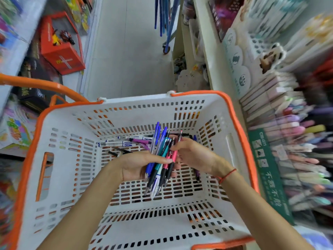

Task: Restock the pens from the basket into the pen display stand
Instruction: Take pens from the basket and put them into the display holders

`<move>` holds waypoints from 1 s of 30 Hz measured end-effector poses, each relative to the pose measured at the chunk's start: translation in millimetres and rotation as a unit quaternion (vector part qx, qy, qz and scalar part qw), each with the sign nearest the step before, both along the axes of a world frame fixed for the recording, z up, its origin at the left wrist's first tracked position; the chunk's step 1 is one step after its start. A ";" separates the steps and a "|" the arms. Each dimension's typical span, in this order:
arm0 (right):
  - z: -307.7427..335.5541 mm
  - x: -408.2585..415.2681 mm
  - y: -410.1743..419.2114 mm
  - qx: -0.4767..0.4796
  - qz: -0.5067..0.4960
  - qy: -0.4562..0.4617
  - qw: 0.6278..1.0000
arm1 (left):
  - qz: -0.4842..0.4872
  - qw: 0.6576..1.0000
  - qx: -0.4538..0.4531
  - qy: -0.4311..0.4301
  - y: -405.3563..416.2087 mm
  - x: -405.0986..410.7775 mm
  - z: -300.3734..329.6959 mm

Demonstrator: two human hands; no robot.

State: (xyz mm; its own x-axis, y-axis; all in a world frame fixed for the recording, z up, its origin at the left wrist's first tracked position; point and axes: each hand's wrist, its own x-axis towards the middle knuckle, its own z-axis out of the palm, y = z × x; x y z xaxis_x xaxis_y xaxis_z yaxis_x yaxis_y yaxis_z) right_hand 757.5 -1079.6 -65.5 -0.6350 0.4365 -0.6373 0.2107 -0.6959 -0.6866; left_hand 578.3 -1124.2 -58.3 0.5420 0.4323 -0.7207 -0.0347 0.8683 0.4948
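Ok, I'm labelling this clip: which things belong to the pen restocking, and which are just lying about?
Job:
bundle of pens, held by left hand and right hand
loose pens on the basket floor
basket
pen display stand, blurred

Lying about:
red box
colouring books
blue poles

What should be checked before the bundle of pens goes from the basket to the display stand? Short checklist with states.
1. Left hand grips the bundle of pens: ok, thumb lies across them.
2. Right hand steadies the bundle: ok, its fingers touch the upper ends.
3. Pens aligned in the bundle: not ok, they fan out at both ends.
4. Basket emptied: not ok, loose pens lie on its floor.
5. Free slot in the display stand: cannot tell, that side is blurred.
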 end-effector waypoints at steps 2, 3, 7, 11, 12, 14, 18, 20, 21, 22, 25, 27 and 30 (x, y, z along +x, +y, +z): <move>13.1 6.4 0.1 0.028 -0.019 -0.053 0.998 | -0.012 0.999 0.011 0.035 4.4 7.3 16.0; 20.4 9.4 -0.3 0.044 -0.030 -0.080 0.995 | -0.013 0.999 0.014 0.045 6.0 10.5 22.3; 60.1 22.5 1.2 0.142 -0.074 -0.131 0.978 | 0.004 0.998 0.026 0.056 17.2 29.3 56.5; 101.9 40.8 -2.7 0.249 -0.173 -0.194 0.933 | 0.051 0.997 0.041 0.039 31.5 61.7 89.8; 111.3 45.8 -3.4 0.275 -0.192 -0.216 0.917 | 0.048 0.997 0.052 0.039 34.8 71.2 98.3; 127.4 59.7 -4.8 0.296 -0.240 -0.230 0.895 | 0.029 0.995 0.089 0.046 40.9 91.4 115.1; 154.3 89.3 -11.5 0.329 -0.313 -0.233 0.860 | -0.006 0.988 0.150 0.045 47.9 128.6 148.5; 169.4 107.9 -19.1 0.345 -0.335 -0.230 0.846 | -0.040 0.985 0.167 0.035 49.3 143.9 163.1; 177.6 117.8 -24.7 0.348 -0.351 -0.223 0.840 | -0.063 0.982 0.175 0.031 49.9 151.2 170.3; 183.5 126.2 -29.8 0.349 -0.361 -0.222 0.836 | -0.085 0.980 0.180 0.028 50.2 156.5 177.4; 198.2 148.3 -47.0 0.373 -0.377 -0.283 0.799 | -0.127 0.972 0.198 0.025 49.5 171.4 193.3; 207.1 157.5 -57.9 0.382 -0.420 -0.304 0.765 | -0.138 0.968 0.209 0.017 46.6 183.9 201.8; 216.4 166.6 -70.3 0.399 -0.498 -0.307 0.706 | -0.108 0.972 0.207 -0.016 42.2 204.8 208.6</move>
State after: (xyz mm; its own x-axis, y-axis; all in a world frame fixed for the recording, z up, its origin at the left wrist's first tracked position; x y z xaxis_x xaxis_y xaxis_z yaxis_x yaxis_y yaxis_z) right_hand 924.1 -1149.9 151.0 0.5290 0.8475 0.0423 0.3185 -0.1521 -0.9357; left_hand 783.1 -1082.0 150.3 0.6710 0.5565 -0.4900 0.1048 0.5830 0.8057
